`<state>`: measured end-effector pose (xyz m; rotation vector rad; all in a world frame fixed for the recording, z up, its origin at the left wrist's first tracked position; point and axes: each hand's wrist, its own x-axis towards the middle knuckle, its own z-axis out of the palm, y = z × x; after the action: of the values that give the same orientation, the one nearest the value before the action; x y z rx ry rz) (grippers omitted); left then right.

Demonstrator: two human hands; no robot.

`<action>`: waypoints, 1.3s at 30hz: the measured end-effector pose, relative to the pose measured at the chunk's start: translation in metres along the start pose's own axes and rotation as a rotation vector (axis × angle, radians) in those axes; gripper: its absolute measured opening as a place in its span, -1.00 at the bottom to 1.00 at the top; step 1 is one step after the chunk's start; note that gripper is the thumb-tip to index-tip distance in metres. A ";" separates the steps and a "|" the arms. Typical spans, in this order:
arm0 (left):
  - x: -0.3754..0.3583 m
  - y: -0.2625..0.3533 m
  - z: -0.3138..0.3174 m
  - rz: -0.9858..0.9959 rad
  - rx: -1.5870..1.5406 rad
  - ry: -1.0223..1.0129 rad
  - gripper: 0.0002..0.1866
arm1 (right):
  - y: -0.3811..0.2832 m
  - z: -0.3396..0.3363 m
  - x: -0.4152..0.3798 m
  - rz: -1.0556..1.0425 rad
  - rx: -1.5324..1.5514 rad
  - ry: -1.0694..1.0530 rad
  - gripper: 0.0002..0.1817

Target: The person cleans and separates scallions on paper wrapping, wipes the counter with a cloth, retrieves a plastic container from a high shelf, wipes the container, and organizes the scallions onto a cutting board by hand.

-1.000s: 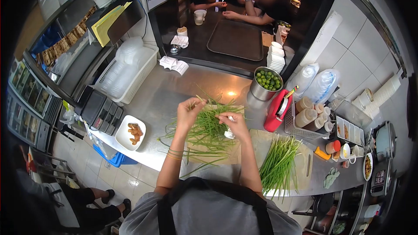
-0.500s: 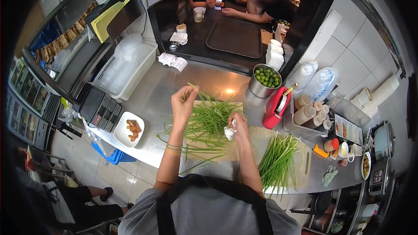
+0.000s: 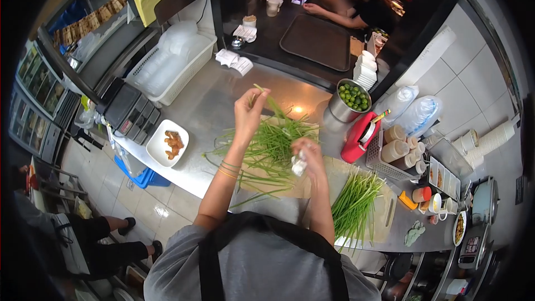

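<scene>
My left hand [image 3: 249,112] is raised over a loose heap of long green chives [image 3: 274,147], its fingers pinched around the ends of a few stalks. Crumpled white tissue [image 3: 298,164] is gripped in my right hand [image 3: 311,155], which sits at the heap's right side and is slightly blurred. Under the heap lies a tan sheet [image 3: 300,188] on the steel counter. A neater bundle of chives [image 3: 354,207] rests to the right, on a pale cutting board [image 3: 383,212].
A white dish with brown pieces [image 3: 174,146] stands at left, below a basket of plastic lids [image 3: 167,97]. Green limes [image 3: 353,96] fill a steel pot by the pass window. Sauce bottles [image 3: 394,147] and a red holder [image 3: 356,136] line the right side. Another person's legs [image 3: 120,239] show lower left.
My left hand has lifted a little, stalks still pinched. My right hand has shifted slightly down, keeping the tissue. The whole view has tilted and moved a bit.
</scene>
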<state>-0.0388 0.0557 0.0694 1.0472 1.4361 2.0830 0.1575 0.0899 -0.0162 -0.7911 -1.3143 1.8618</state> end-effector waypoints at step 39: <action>-0.135 -0.038 -0.031 0.104 0.697 -0.669 -0.79 | -0.012 -0.017 -0.067 -0.232 -1.058 0.002 -0.87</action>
<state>0.0206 -0.0408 -0.0188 1.8756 1.7549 1.0637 0.2114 0.0459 -0.0046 -1.0631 -2.2898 0.8849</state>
